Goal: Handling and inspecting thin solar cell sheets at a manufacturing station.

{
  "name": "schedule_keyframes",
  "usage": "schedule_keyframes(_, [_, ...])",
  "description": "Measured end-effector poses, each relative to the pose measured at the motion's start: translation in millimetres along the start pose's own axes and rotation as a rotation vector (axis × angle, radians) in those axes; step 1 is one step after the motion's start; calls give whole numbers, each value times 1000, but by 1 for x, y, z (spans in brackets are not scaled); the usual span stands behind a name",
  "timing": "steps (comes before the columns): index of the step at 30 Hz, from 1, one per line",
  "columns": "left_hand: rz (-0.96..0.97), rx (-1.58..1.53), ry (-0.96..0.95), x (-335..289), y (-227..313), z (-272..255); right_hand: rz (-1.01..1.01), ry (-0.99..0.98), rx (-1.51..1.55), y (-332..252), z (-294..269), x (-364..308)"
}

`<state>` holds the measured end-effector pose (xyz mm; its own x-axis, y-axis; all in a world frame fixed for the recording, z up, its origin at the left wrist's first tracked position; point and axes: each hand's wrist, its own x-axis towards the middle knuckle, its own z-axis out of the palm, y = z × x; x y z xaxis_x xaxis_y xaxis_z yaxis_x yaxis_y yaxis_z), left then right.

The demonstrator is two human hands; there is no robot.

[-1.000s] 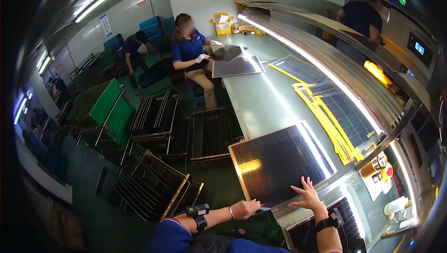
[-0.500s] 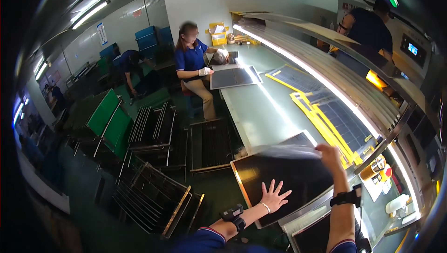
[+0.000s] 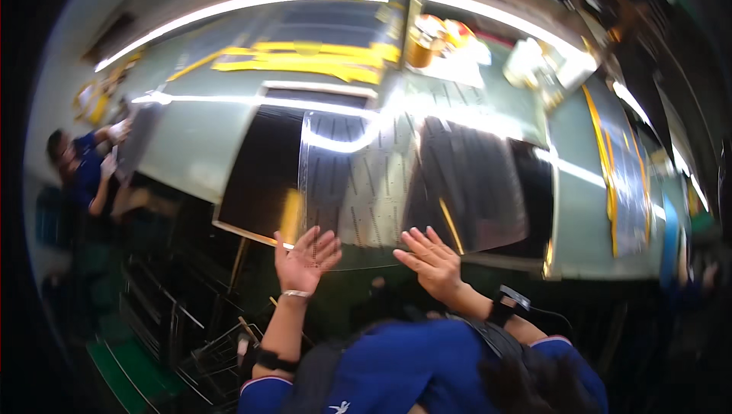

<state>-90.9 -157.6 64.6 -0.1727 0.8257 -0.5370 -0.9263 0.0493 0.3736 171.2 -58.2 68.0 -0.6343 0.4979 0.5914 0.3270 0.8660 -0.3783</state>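
- While the film [image 3: 370, 185] is spread out, spanning from left panel [image 3: 259, 155] to right panel [image 3: 537, 185] at the tabletop [image 3: 191, 147], it is squared to neither, so the work looks only part done.
- Left hand [image 3: 307, 261]: grip released, fingers spread by the film's near edge.
- Right hand [image 3: 431, 261]: likewise unclenched; whether either touches film, I cannot tell.
- Left panel's outer side: uncovered.

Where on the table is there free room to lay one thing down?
Two patches of pale worktop look bare: one between the left dark panel and the co-worker's panel, another between the right dark panel and the far-right yellow-edged sheet. Crowded: before the left hand and right hand, where clear sheeting overlaps both dark panels, and around the white containers.
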Motion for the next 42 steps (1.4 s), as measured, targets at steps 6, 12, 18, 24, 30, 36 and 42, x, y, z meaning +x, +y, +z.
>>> schedule_keyframes(6, [-207,823,121,20,-37,-17,299,-178,44,-7,-27,-89])
schedule_keyframes(12, [-387,957,-55,12,-24,-10,1947,630,806,56,-104,-218])
schedule_keyframes(18, [93,1235,-211,59,-49,28,1511,191,762,116,-155,-169])
schedule_keyframes(24, [146,1701,-417,112,-99,77,1305,359,371,218,-189,-177])
schedule_keyframes(30, [434,1676,-538,130,-108,55,1244,318,283,239,-183,-197])
schedule_keyframes(36, [506,1781,-634,134,-106,53,1242,360,308,239,-184,-193])
schedule_keyframes(42, [547,1861,-644,131,-105,56,1231,352,341,238,-186,-194])
